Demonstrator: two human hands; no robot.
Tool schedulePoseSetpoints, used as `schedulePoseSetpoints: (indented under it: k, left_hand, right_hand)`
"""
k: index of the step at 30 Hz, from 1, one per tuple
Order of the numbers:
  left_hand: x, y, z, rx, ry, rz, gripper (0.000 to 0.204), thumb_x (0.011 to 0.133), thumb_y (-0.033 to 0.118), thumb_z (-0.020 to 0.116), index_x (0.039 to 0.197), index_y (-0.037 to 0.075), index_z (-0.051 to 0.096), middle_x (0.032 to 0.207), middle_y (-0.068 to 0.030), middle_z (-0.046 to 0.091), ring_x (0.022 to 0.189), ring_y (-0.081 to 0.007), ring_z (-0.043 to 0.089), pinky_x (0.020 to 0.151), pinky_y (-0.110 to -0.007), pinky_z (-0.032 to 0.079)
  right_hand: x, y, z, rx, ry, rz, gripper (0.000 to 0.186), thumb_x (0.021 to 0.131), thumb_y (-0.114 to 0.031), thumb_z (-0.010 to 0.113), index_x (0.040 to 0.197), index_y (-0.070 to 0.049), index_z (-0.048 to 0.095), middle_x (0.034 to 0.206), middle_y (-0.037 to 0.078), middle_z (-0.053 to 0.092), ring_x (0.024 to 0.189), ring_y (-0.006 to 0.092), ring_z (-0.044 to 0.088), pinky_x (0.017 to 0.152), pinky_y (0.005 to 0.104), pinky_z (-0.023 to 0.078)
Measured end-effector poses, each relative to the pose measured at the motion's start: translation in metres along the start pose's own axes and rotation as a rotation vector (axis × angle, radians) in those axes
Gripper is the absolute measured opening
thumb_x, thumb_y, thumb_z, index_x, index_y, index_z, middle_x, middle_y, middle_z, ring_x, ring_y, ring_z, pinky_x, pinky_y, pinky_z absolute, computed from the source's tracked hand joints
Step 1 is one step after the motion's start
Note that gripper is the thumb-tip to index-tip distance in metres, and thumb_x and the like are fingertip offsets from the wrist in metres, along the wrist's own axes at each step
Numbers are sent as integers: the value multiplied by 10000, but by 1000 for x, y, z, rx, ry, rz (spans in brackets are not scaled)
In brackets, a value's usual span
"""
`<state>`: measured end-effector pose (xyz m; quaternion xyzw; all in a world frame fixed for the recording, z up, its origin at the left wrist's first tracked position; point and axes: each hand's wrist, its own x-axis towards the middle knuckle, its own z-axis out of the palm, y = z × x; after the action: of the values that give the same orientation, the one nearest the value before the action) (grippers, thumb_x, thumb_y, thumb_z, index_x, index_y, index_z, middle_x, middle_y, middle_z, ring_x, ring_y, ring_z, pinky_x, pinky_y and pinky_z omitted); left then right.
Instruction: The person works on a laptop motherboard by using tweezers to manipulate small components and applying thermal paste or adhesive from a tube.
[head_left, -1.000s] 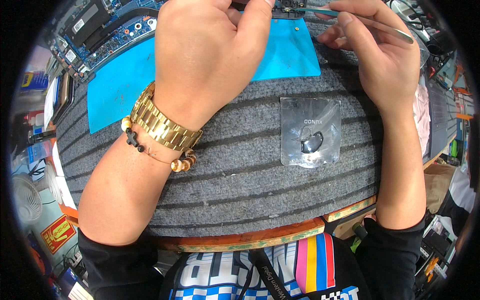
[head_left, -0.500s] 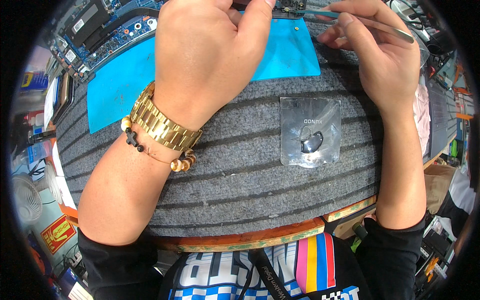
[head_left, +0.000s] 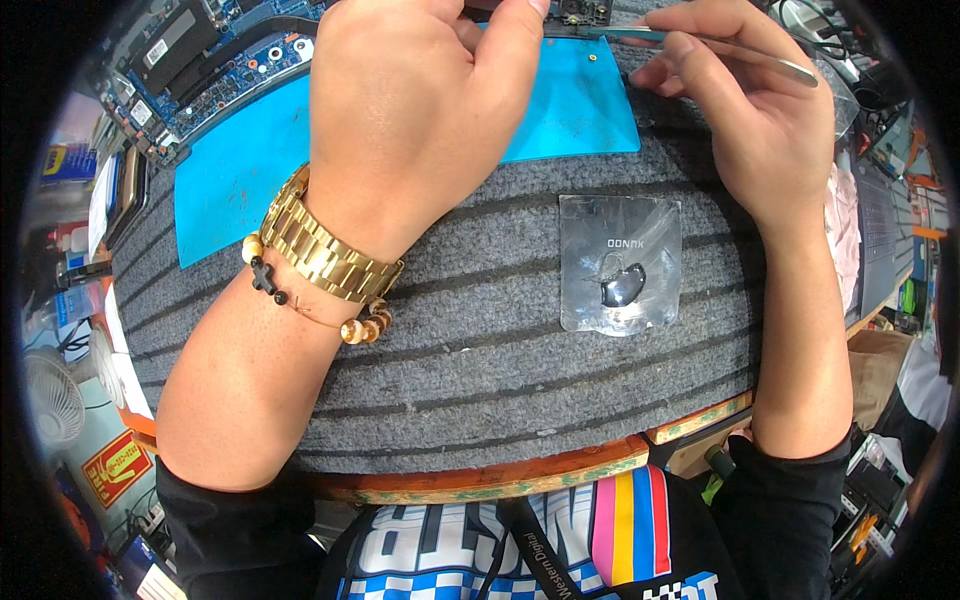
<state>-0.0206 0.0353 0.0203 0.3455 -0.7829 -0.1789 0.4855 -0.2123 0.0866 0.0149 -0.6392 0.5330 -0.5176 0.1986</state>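
Note:
My left hand, wearing a gold watch and a beaded bracelet, reaches to the top edge of view. Its fingers are curled and its thumb bent beside a black part with small brass-coloured spots; the fingertips are partly cut off. My right hand is closed on slim metal tweezers. Their tips point left, touching or just by the black part's near edge. Below lies a blue mat with a tiny brass-coloured piece on it.
An open laptop's blue circuit board stands far left. On the grey striped mat is a clear plastic square with a glossy dark blob. A wooden table edge runs near me; a small fan is at left.
My right hand has shifted slightly left and the tweezers have dipped a little lower at the black part's edge. My left hand has barely moved.

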Motion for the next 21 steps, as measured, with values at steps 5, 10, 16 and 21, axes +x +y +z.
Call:
schedulePoseSetpoints:
  k: [5, 10, 16, 21]
  left_hand:
    - [0, -24, -1, -177, -3, -34, 48, 978, -16, 693, 994, -57, 713, 772, -38, 709, 628, -32, 607, 547, -200, 466]
    - [-1, -23, 4, -210, 12, -10, 46, 982, -16, 690, 1005, -52, 708, 801, -38, 711, 638, -27, 606, 551, -196, 470]
    - [-2, -19, 2, -217, 17, -48, 46, 985, -16, 686, 1006, -53, 704, 822, -40, 715, 643, -27, 606, 550, -195, 470]
    - [0, -19, 0, -261, 1, -73, 48, 986, -18, 682, 1001, -58, 702, 813, -41, 713, 641, -26, 603, 548, -194, 465]
  right_hand:
    - [1, -5, -1, -67, -17, -1, 66, 981, 27, 640, 1036, 26, 676, 887, 62, 733, 786, 96, 713, 723, 234, 572]
    - [4, 13, -8, 147, 1, -1, 70, 991, 21, 629, 1053, 29, 660, 868, 68, 729, 763, 101, 710, 694, 232, 562]
    - [4, 3, -2, 20, 21, -39, 59, 1015, 0, 627, 1062, 24, 654, 860, 63, 722, 746, 98, 706, 672, 218, 552]
    - [3, 1, -1, -3, 30, -29, 59, 1019, -1, 624, 1065, 19, 655, 866, 57, 718, 750, 90, 707, 669, 210, 552]
